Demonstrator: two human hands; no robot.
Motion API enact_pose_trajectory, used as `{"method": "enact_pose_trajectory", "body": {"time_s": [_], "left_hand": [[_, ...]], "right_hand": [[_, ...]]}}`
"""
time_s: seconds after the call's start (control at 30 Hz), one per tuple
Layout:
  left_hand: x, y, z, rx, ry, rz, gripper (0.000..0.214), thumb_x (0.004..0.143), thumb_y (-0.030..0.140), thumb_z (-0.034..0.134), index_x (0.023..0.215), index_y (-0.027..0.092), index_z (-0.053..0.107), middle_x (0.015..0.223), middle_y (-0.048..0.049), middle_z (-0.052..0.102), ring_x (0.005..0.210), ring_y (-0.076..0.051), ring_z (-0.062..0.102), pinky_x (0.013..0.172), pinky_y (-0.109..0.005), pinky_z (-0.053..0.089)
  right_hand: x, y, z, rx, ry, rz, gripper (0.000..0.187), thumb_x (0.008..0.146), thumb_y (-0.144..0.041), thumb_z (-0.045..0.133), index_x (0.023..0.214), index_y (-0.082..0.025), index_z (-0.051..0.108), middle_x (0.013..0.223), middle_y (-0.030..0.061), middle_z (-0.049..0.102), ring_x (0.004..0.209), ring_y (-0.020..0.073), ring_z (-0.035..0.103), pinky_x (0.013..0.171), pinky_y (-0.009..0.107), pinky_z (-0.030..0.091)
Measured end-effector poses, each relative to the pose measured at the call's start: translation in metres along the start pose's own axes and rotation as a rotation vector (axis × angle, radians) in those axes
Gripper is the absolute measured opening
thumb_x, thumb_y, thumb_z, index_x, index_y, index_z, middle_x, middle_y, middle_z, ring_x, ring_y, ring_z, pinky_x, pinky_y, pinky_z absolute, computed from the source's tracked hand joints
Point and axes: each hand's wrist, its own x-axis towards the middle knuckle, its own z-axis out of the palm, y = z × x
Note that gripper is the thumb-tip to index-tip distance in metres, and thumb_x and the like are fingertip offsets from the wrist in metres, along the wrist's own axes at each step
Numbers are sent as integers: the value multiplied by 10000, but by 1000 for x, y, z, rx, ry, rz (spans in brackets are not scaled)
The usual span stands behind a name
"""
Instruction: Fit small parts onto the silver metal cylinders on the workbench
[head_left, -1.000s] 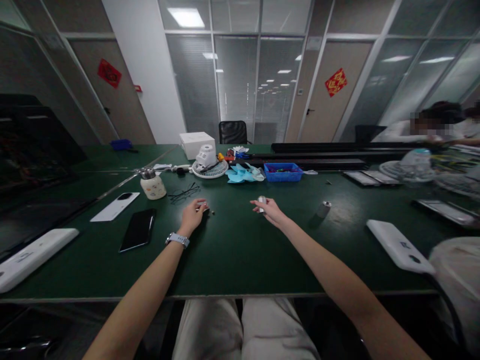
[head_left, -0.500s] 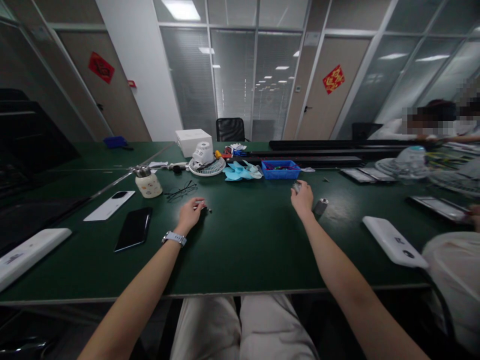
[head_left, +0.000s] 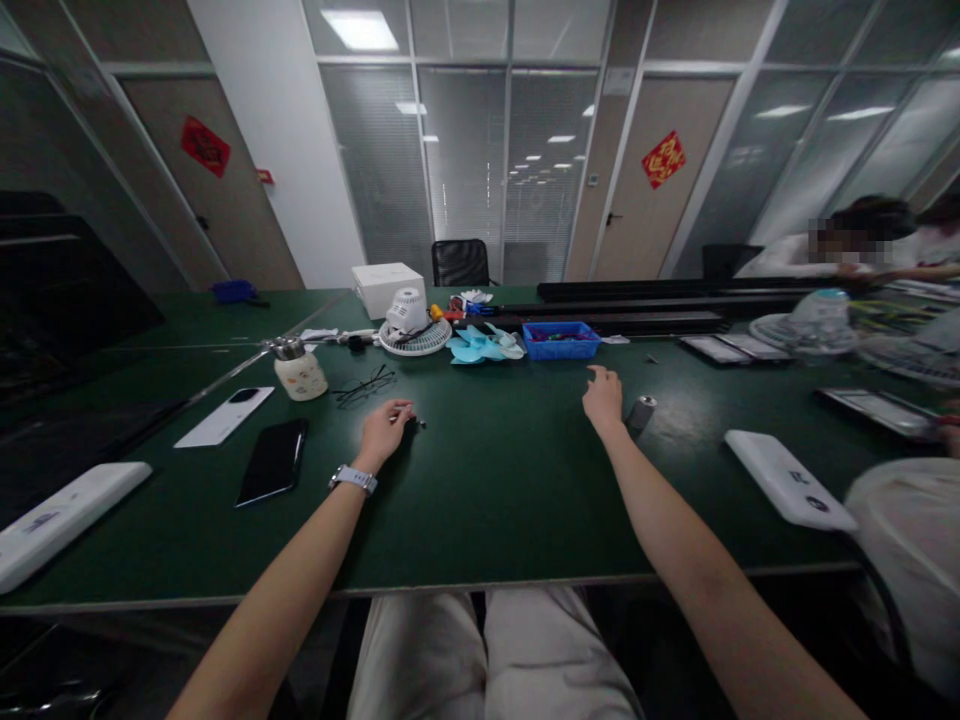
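Metal cylinder (head_left: 643,411) sits just right of my right hand (head_left: 603,400), small piece (head_left: 422,424) beside my left hand (head_left: 384,432); I cannot tell either grip's closure.

Cylinder (head_left: 643,412): metal look, smooth, lightly shining. Bench (head_left: 480,510): smooth, faint sheen. Phone (head_left: 271,462): glossy, glass-like face. Tray (head_left: 561,349): smooth plastic. Fan blades (head_left: 475,345): smooth plastic. Box (head_left: 386,288): matt, card-like. Bottle (head_left: 301,376): shiny metal-look lid (head_left: 287,349). Trousers (head_left: 420,655): matt cloth, creased.
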Motion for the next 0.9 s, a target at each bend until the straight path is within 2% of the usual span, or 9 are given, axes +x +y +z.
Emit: {"method": "enact_pose_trajectory", "body": {"time_s": [0.07, 0.13, 0.2, 0.23, 0.37, 0.43, 0.53, 0.67, 0.9], "left_hand": [[0, 1, 0, -9, 4, 0, 308, 850, 367, 466, 1043, 185, 624, 903, -76, 728, 920, -202, 662, 805, -298, 480], [0, 1, 1, -25, 23, 1, 313, 858, 363, 453, 1054, 181, 616, 907, -80, 727, 918, -201, 662, 803, -298, 477], [0, 1, 1, -36, 55, -14, 314, 866, 345, 438, 1070, 176, 606, 918, -84, 723, 915, -199, 662, 805, -300, 472], [0, 1, 0, -39, 70, -24, 312, 869, 332, 431, 1077, 174, 602, 924, -85, 721, 913, -198, 661, 806, -302, 469], [1, 0, 1, -37, 102, -45, 304, 875, 308, 414, 1076, 174, 599, 933, -86, 717, 898, -195, 659, 803, -304, 463], [1, -1, 1, -36, 107, -44, 301, 874, 312, 415, 1069, 178, 601, 932, -85, 715, 898, -195, 657, 805, -306, 461], [1, -2, 2, -39, 111, -49, 293, 870, 305, 419, 1062, 181, 602, 933, -85, 715, 916, -197, 653, 823, -310, 457], [1, -1, 2, -41, 97, -60, 282, 866, 285, 424, 1058, 179, 601, 932, -87, 716, 920, -196, 655, 825, -312, 461], [2, -2, 2, -47, 98, -39, 274, 855, 269, 432, 1040, 175, 610, 925, -88, 716, 905, -198, 657, 819, -312, 461]], "right_hand": [[-1, -3, -3, -16, 14, 17, 418, 816, -80, 367, 1219, -93, 481, 1144, 211, 465, 1075, 289, 442, 928, 446, 335], [-3, -15, -7, -22, 76, 0, 446, 824, -101, 401, 1266, -83, 447, 1280, 238, 390, 1212, 318, 350, 979, 482, 284], [-10, -37, -10, 17, 120, -96, 441, 850, -162, 427, 1288, -111, 447, 1381, 218, 312, 1320, 321, 216, 1035, 515, 203], [-15, -53, -10, 59, 99, -175, 416, 867, -208, 436, 1275, -140, 476, 1399, 191, 311, 1344, 307, 178, 1056, 518, 167], [-50, -130, 9, 243, -222, -487, 310, 854, -441, 511, 1053, -262, 668, 1351, 90, 433, 1349, 256, 221, 1097, 489, 101], [-68, -164, 26, 266, -368, -528, 351, 797, -537, 562, 985, -280, 708, 1361, 78, 438, 1359, 261, 206, 1100, 487, 77], [-86, -197, 50, 261, -466, -486, 400, 738, -596, 601, 950, -283, 730, 1396, 84, 413, 1373, 279, 158, 1094, 490, 43], [-91, -208, 67, 262, -490, -421, 390, 736, -613, 592, 921, -303, 739, 1403, 73, 415, 1365, 280, 158, 1086, 484, 33], [-87, -209, 68, 269, -535, -479, 357, 739, -613, 592, 954, -359, 722, 1409, 39, 406, 1351, 271, 184, 1070, 470, 99]]}}
